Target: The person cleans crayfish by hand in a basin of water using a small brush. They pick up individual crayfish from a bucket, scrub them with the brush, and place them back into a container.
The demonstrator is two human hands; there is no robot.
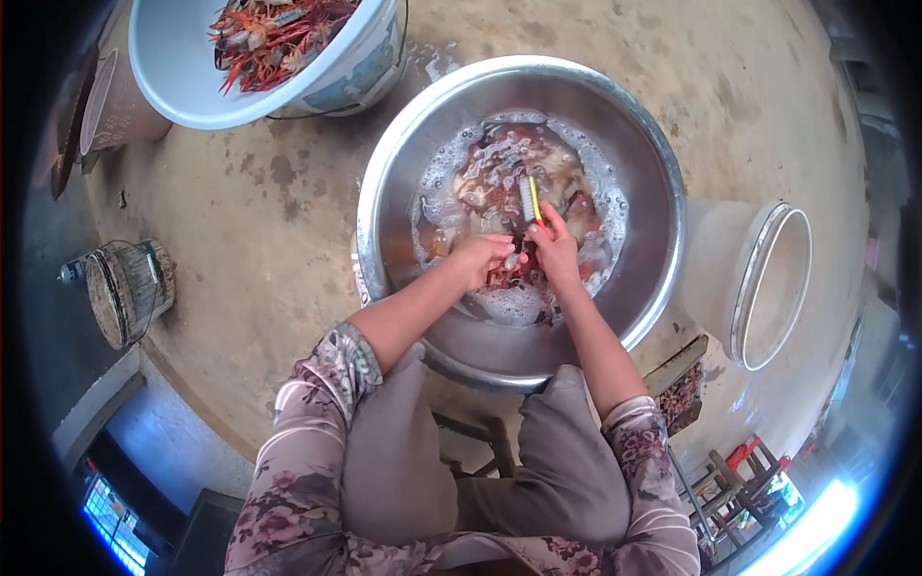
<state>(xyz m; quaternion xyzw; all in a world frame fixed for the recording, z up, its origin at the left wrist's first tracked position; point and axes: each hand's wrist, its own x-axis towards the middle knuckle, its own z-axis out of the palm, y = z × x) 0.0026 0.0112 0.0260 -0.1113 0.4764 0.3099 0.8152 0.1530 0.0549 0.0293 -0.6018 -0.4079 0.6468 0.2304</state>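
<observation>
A wide metal basin (384, 163) stands before my knees, holding foamy brownish water and several reddish crayfish (499, 158). Over its middle, my left hand (480, 259) is closed with its fingertips round a small dark red crayfish (519, 257), partly hidden by the fingers. My right hand (557, 252) is closed on a scrubbing brush (530, 200) with a yellow-green handle and pale bristles, pointing away from me. Both hands are close together, just above the water.
A pale blue bucket (158, 86) of red crayfish stands at the far left. At the right lies a whitish bucket (711, 259). A stained lidded pail (120, 293) is at the left. Wooden stools (735, 490) and a dustpan-like tray (682, 389) are at the lower right.
</observation>
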